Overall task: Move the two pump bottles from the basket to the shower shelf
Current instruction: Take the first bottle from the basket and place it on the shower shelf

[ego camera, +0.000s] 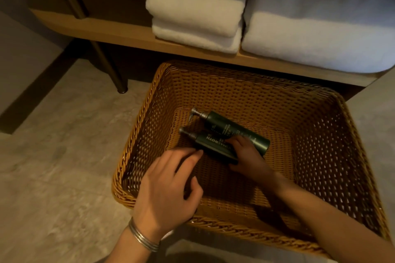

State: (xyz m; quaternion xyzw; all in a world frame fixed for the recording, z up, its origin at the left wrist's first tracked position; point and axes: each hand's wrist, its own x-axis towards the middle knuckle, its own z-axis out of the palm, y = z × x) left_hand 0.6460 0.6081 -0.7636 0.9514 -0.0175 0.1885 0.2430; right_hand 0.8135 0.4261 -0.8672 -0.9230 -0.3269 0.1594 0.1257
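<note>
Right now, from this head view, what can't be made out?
No shower shelf in the head view.
Base of near bottle: covered by the right hand gripping it.
Label of far bottle: too small and dim to read.
Fingertips of left hand: contact with near bottle unclear.
Edges of right towel stack: cut off at top and right.

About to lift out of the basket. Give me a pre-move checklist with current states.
1. Both bottles in woven tan wicker basket: ok; nearer dark green pump bottle and farther dark green pump bottle lie side by side.
2. Right hand grip on nearer bottle: ok, fingers curled round it.
3. Left hand free: ok, open, fingertips beside the nearer bottle.
4. Farther bottle gripped: not ok.
5. Shower shelf route: cannot tell, out of view.
</note>
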